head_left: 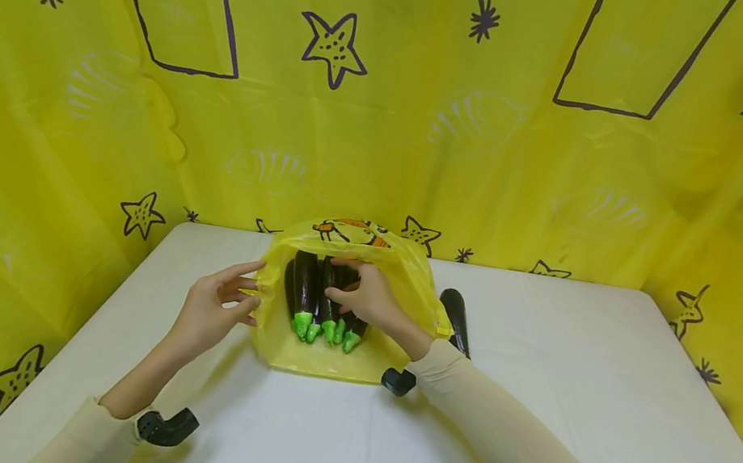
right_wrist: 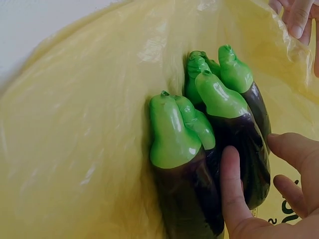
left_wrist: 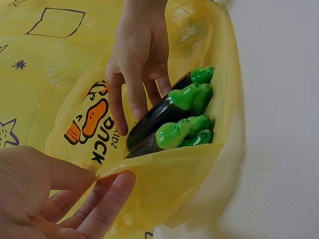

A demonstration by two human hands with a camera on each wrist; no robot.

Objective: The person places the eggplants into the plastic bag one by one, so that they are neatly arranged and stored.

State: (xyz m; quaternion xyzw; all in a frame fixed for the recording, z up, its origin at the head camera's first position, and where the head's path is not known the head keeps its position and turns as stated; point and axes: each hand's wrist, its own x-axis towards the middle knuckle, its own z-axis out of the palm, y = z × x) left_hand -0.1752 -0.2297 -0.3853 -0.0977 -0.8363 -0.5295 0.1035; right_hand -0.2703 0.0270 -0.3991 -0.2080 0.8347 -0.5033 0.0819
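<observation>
Several dark purple eggplants (head_left: 307, 286) with glossy green caps lie side by side inside a yellow plastic bag (head_left: 263, 349), caps toward its mouth. My left hand (head_left: 210, 311) pinches the bag's rim between thumb and fingers, plainest in the left wrist view. Inside the bag, my right hand (head_left: 368, 294) is over the eggplants. Its thumb and fingers (right_wrist: 232, 179) look nearly straight beside one eggplant (right_wrist: 244, 149); whether they press on it is hard to tell. One more eggplant (head_left: 455, 315) lies outside the bag at its right, partly hidden by it.
The bag stands on a white-covered table (head_left: 546, 334), its mouth facing me. Behind and along the sides hangs a yellow curtain (head_left: 387, 136) printed with stars and fish. A black wrist device (head_left: 167, 427) sticks out from the left sleeve, and another (head_left: 398, 382) from the right.
</observation>
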